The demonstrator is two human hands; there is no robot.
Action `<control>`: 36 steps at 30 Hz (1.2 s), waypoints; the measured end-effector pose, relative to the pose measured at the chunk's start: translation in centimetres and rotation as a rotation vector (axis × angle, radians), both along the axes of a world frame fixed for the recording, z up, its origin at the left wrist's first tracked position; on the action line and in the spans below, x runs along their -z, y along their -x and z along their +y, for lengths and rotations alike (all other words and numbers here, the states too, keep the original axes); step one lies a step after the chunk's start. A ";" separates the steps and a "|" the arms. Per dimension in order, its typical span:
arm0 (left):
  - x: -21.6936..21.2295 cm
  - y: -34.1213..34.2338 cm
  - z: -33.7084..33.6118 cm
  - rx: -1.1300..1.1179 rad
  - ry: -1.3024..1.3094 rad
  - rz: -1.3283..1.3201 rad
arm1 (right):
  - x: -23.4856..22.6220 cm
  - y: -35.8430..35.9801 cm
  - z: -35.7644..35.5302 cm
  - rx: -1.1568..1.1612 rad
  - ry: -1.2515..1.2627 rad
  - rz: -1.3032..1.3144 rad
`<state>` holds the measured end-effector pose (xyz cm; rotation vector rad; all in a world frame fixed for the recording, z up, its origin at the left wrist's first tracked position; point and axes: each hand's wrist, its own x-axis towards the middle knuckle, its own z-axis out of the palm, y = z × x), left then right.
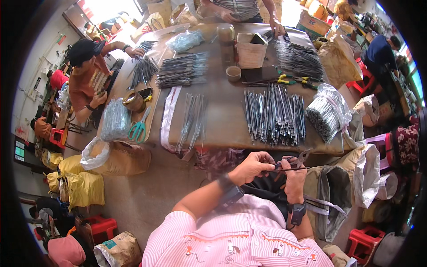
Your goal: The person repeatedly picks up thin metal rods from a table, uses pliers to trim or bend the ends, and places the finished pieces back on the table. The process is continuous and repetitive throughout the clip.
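In front of my lap, just off the table's near edge, my left hand [252,168] is closed in a pinch at one end of a thin dark rod [289,169]. The rod runs sideways across to my right hand [293,180], whose fingers are wrapped round a pair of pliers [304,155]. The metal jaws point up and to the right; the handles are mostly hidden by the hand. On the table ahead lies a broad pile of dark, shiny metal rods [275,115]. Right of it rests a bundle of rods in a clear plastic bag [328,113].
The table [227,129] also carries more rod piles [182,71], green-handled scissors [138,127], a tape roll [134,101], a white box [251,51] and yellow-handled pliers [284,78]. Co-workers sit left [91,80] and stand opposite [235,11]. Open sacks [367,173] stand beside me.
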<state>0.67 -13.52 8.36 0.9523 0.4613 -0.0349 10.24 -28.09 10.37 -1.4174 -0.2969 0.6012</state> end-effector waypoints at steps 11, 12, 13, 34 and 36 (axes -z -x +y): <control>-2.4 0.2 -0.5 -0.013 -0.111 -0.032 | -0.6 1.1 0.0 0.102 -0.066 -0.059; -2.6 0.1 -0.3 0.019 -0.117 -0.021 | -0.6 1.0 -0.1 0.102 -0.072 -0.064; -2.7 0.1 -0.2 0.047 -0.141 -0.016 | -0.7 1.0 -0.2 0.100 -0.071 -0.058; -5.0 1.0 0.2 -0.195 -0.416 0.004 | 3.4 -3.3 -4.1 -0.076 -0.736 0.972; -5.3 1.0 -0.4 -0.197 -0.477 -0.013 | 3.7 -3.1 -5.0 -0.310 -0.852 1.032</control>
